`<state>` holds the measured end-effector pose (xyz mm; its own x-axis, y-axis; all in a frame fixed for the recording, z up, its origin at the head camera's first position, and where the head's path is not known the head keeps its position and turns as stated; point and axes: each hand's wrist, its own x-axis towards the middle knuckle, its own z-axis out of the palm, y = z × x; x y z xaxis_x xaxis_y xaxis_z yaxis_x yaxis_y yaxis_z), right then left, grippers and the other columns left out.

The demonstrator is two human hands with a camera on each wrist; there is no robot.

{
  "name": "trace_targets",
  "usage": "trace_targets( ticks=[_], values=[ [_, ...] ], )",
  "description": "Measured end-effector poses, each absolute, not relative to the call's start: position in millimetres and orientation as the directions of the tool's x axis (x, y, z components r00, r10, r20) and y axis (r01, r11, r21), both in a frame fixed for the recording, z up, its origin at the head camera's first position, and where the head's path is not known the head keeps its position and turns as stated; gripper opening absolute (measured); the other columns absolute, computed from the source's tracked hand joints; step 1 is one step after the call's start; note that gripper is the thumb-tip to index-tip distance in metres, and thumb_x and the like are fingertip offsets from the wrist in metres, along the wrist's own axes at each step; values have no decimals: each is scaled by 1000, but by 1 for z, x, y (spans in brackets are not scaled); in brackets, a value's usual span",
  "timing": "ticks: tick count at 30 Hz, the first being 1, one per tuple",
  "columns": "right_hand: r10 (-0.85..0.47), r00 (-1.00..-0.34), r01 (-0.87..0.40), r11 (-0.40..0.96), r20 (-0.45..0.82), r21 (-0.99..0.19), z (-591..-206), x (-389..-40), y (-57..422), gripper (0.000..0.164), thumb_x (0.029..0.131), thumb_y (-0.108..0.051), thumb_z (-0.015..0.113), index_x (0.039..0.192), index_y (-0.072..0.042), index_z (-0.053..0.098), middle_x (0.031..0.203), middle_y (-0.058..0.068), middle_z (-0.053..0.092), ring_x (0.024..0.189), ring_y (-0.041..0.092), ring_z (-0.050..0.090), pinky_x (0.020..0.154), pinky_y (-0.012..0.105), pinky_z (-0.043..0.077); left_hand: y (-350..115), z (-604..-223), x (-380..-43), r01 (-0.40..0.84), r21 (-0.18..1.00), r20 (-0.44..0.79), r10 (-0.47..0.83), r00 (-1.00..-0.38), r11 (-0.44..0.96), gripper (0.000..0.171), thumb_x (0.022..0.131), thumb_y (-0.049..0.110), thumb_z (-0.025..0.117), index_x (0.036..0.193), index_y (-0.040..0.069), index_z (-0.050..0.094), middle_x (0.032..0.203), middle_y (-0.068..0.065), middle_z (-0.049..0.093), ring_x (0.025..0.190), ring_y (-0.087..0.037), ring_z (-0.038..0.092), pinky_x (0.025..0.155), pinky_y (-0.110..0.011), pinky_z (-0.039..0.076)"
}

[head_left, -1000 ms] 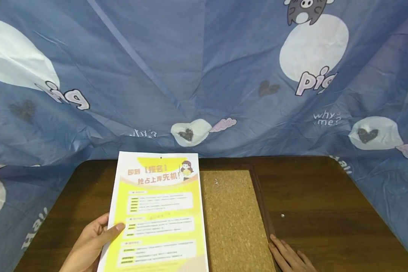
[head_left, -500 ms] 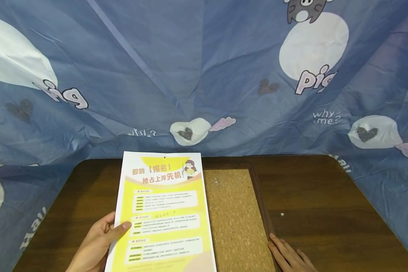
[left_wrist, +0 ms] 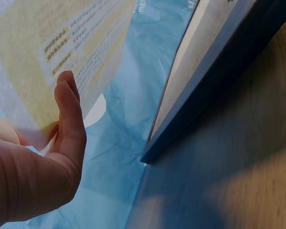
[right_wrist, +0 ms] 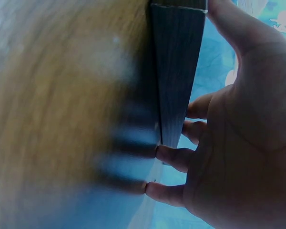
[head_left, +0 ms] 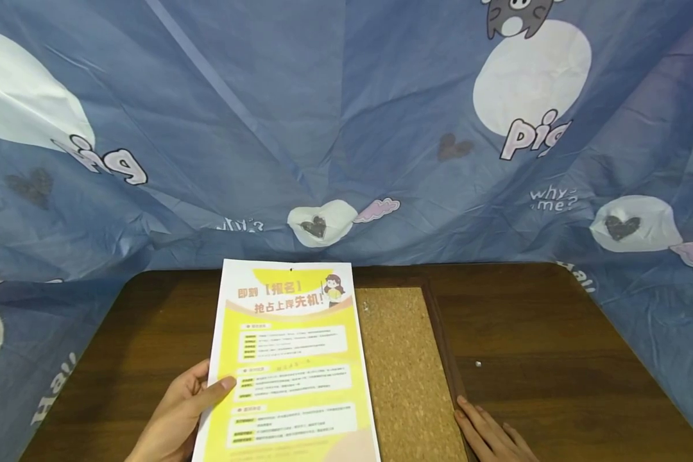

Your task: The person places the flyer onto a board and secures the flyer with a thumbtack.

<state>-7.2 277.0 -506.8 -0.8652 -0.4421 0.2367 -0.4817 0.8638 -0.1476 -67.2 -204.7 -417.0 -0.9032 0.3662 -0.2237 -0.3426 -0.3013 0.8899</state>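
Note:
My left hand [head_left: 181, 410] pinches the left edge of a yellow and white printed poster [head_left: 300, 359], thumb on its front and fingers behind. The sheet overlaps the left part of a corkboard [head_left: 407, 372] with a dark wooden frame. A small dark dot marks the poster's top margin. In the left wrist view the lifted poster [left_wrist: 97, 43] stands apart from the board's frame [left_wrist: 200, 90]. My right hand [head_left: 491, 433] rests at the frame's right side. Its fingers are stretched out, with fingertips right at the frame's side [right_wrist: 178, 62] in the right wrist view.
A small clear, shiny item [head_left: 366, 308] sits near the top of the cork. Another tiny shiny piece [head_left: 478, 364] lies on the dark wooden table [head_left: 531, 321] right of the board. Behind the table hangs a blue printed cloth [head_left: 254, 128].
My left hand has moved the poster to the right, so it covers more of the corkboard. The right hand has stayed at the frame.

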Motion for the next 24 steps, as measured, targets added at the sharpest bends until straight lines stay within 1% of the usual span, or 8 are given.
trace_targets(
  ticks=[4,7,14,17,24],
  values=[
    [-437,-872,-473,868,222,-149,-505,-6,277,75,85,-63,66,141,-16,54,160,-11,28,114,30,61,70,59,52,-200,-418,-67,-333,889,-204,380,-902,-314,26,105,10,50,130,14,53,119,-14,69,103,-33,68,86,-47,53],
    [-428,-878,-463,873,214,-155,-505,-6,277,74,86,-64,64,141,-17,54,159,-10,30,115,29,61,71,58,52,-197,-419,-67,-333,890,-206,376,-904,-311,26,104,10,50,129,14,54,117,-14,69,102,-33,68,85,-46,53],
    [-435,-870,-472,870,232,-142,-505,-6,276,74,84,-64,66,136,-11,59,159,-9,31,112,29,62,69,58,52,-191,-417,-69,-359,889,-252,349,-902,-285,31,103,12,54,133,10,48,117,-14,69,102,-34,68,85,-47,53],
    [-444,-862,-485,864,245,-138,-505,-6,276,76,83,-63,68,135,-9,59,159,-9,30,111,30,62,67,58,52,-189,-418,-69,-366,886,-263,342,-902,-285,32,102,13,55,133,10,49,117,-14,69,102,-34,68,85,-47,53],
    [-445,-867,-482,863,224,-153,-505,-6,277,76,83,-64,67,138,-11,56,160,-9,29,112,31,62,68,59,52,-185,-418,-70,-375,882,-272,342,-900,-284,36,102,12,56,136,7,45,117,-15,69,102,-34,68,85,-48,53]
  ],
)
